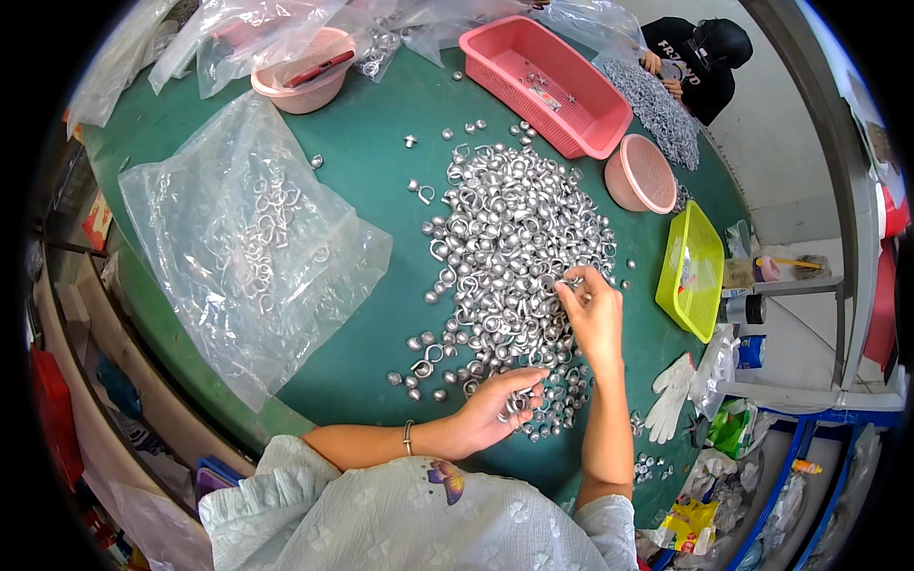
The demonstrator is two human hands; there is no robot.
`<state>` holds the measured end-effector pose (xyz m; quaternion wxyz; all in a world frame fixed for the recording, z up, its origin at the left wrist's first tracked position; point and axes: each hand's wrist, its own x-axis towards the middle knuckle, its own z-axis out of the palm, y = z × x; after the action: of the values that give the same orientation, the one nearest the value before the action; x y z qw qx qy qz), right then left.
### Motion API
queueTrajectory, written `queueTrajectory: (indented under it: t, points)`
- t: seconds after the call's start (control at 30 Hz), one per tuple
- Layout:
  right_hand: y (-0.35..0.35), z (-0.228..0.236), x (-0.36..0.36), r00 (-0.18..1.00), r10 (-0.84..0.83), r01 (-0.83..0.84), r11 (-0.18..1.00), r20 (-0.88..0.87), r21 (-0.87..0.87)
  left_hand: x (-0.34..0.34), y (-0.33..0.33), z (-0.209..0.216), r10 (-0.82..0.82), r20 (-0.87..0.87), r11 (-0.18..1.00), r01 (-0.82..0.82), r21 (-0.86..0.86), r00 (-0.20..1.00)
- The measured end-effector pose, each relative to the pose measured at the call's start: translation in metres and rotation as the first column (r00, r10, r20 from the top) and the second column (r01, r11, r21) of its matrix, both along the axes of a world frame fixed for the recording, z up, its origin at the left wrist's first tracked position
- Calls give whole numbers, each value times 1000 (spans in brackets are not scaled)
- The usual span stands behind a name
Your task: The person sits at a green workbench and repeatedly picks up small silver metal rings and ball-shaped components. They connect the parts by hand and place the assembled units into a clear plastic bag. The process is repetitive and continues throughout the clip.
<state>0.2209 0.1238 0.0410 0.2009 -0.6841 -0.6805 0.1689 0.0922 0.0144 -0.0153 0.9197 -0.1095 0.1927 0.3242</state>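
A large heap of small silver metal pieces point(519, 219), some ring-shaped and some with round domed heads, covers the middle of the green table. My left hand point(476, 415) is palm up at the heap's near edge, its fingers curled round several metal rings point(515, 403). Over the heap's right side, my right hand point(598, 319) pinches a small metal piece point(571, 282) between thumb and fingertips. Which exact shape that piece has is partly hidden by the fingers. Loose domed pieces point(412, 382) lie just left of the heap.
Left of the heap, a clear plastic bag point(333, 285) holds more rings. Along the far side stand a pink bowl point(305, 99), a long pink basket point(562, 133) and a small pink tub point(636, 181). A lime basket point(706, 285) and white glove point(670, 400) lie right. A co-worker point(700, 62) sits beyond.
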Motion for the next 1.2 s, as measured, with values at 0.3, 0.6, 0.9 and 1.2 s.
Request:
queueTrajectory:
  t: [0.3,0.6,0.9,1.2]
  points:
    - [23,-32,-45,968,250,-246,966,-39,74,0,2,-3,-11,-19,1000,11,-20,1000]
    - [0,-21,12,333,-316,-196,898,-888,-393,0,1,0,0,-3,1000,0,17,1000]
    - [-24,-23,32,313,-331,-97,921,-890,-376,-5,13,-1,67,32,997,-68,34,997]
    - [-59,-10,34,131,-292,-162,936,-947,-311,-6,16,3,162,-117,982,-149,116,980]
